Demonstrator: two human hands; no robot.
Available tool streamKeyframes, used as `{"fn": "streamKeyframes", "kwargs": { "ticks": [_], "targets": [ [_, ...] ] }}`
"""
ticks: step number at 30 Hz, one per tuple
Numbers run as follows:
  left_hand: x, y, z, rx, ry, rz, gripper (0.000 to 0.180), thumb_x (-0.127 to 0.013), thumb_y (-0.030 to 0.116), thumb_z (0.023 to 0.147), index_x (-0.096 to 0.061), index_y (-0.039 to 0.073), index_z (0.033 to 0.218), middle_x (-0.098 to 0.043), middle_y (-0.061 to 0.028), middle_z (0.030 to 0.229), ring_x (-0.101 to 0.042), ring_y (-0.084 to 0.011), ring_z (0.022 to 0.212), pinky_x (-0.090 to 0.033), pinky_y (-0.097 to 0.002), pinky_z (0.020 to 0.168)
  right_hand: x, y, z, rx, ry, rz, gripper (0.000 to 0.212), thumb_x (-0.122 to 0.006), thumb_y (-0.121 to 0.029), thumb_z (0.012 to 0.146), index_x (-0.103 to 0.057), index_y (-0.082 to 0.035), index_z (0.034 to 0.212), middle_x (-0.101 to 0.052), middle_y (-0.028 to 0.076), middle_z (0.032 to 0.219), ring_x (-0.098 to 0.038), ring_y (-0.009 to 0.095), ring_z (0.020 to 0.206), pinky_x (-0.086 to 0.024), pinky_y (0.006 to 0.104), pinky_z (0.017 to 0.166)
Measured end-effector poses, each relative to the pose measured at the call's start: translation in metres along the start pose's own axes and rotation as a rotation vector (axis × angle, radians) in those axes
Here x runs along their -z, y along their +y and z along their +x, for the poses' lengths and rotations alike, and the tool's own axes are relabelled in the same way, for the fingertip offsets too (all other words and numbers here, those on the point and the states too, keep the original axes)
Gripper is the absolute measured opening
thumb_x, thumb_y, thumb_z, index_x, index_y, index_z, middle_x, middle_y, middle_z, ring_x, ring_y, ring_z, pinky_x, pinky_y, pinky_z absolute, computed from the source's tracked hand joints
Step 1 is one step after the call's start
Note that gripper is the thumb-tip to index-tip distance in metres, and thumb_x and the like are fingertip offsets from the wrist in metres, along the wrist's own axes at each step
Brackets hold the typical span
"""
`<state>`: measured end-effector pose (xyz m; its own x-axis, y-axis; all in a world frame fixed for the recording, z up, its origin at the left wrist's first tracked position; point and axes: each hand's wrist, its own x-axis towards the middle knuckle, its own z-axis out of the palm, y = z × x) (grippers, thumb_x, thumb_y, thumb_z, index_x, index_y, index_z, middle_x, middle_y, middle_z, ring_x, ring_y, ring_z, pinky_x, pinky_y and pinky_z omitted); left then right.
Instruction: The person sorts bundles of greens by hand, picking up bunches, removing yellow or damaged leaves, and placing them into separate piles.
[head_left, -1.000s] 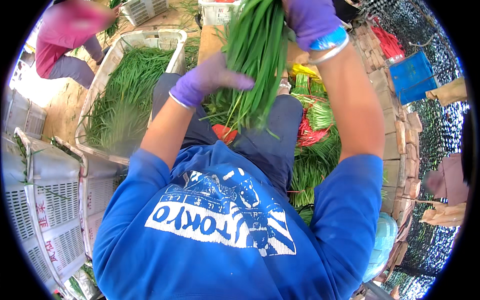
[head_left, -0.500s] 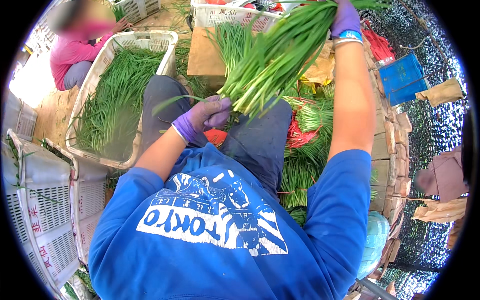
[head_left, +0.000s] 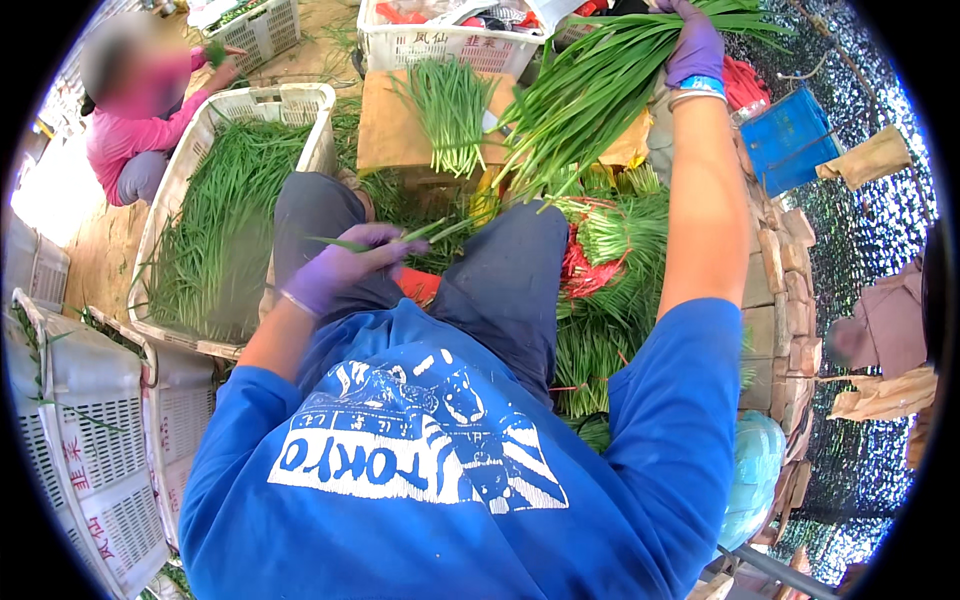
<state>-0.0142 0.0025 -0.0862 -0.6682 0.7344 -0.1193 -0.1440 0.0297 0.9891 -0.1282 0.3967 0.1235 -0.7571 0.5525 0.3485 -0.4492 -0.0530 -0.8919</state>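
Crates [head_left: 235, 215] left, bundled greens [head_left: 610, 300] right

I see several white plastic crates: one long crate [head_left: 322, 110] at my left, full of green stalks, one crate [head_left: 440, 45] at the top with red printed marks on its wall, and two crates [head_left: 95, 440] at the lower left, also with red marks. A blue box [head_left: 790, 135] stands at the upper right. Brown paper bags [head_left: 868, 158] lie near it and lower right.

White crate [head_left: 310, 105] of greens, blue box [head_left: 790, 140], perhaps paper bags [head_left: 868, 158]
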Motion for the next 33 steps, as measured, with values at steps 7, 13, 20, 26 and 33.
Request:
{"fn": "streamKeyframes", "kwargs": {
  "ticks": [7,13,20,26,33],
  "targets": [
    [-0.051,0.044,0.086,-0.147,0.205,0.091,0.043,-0.054,0.032,0.084,-0.053,-0.004,0.107,-0.058,-0.0074,0.099,-0.053,-0.0125,0.088,-0.042,-0.0265,0.078,-0.067,0.005,-0.065,-0.039,-0.224,0.06,0.021,-0.056,-0.019,0.079,-0.057,0.002,0.081,-0.056,0.007,0.062,-0.053,0.018,0.049,-0.046,0.0295,0.049],
    [-0.082,0.059,0.079,-0.249,0.284,-0.293,0.039,-0.048,0.033,0.088,-0.058,-0.003,0.097,-0.059,-0.004,0.089,-0.051,-0.0087,0.084,-0.042,-0.0238,0.075,-0.08,0.005,-0.118,-0.162,-0.423,0.208,0.031,-0.057,-0.016,0.079,-0.057,-0.004,0.107,-0.056,0.004,0.072,-0.053,0.01,0.063,-0.045,0.024,0.058],
    [-0.051,0.03,0.062,-0.54,0.08,-0.9,0.053,-0.029,0.046,0.09,-0.049,0.002,0.112,-0.058,-0.0124,0.095,-0.054,-0.0205,0.09,-0.043,-0.0347,0.083,-0.077,-0.004,-0.111,-0.155,-0.316,0.175,0.032,-0.054,-0.017,0.081,-0.056,-0.005,0.11,-0.055,0.004,0.08,-0.05,0.011,0.068,-0.045,0.0246,0.065],
    [-0.016,0.026,0.02,-0.249,0.003,-0.48,0.064,-0.021,0.051,0.09,-0.055,-0.001,0.106,-0.034,-0.0005,0.036,-0.047,-0.0136,0.048,-0.045,-0.0305,0.066,-0.033,0.005,-0.064,-0.067,-0.069,0.042,0.033,-0.053,-0.02,0.082,-0.056,-0.005,0.111,-0.052,0.006,0.09,-0.049,0.015,0.077,-0.045,0.0272,0.07],
    [0.008,-0.044,0.03,-0.018,0.021,-0.986,0.057,-0.027,0.047,0.09,-0.047,0.001,0.116,-0.052,-0.0082,0.056,-0.052,-0.0224,0.052,-0.045,-0.0411,0.075,-0.04,-0.053,-0.088,0.014,-0.437,0.164,0.048,-0.046,-0.012,0.085,-0.031,0.003,0.129,-0.035,-0.004,0.07,-0.037,0.006,0.066,-0.034,0.0158,0.06]
  ]
}}
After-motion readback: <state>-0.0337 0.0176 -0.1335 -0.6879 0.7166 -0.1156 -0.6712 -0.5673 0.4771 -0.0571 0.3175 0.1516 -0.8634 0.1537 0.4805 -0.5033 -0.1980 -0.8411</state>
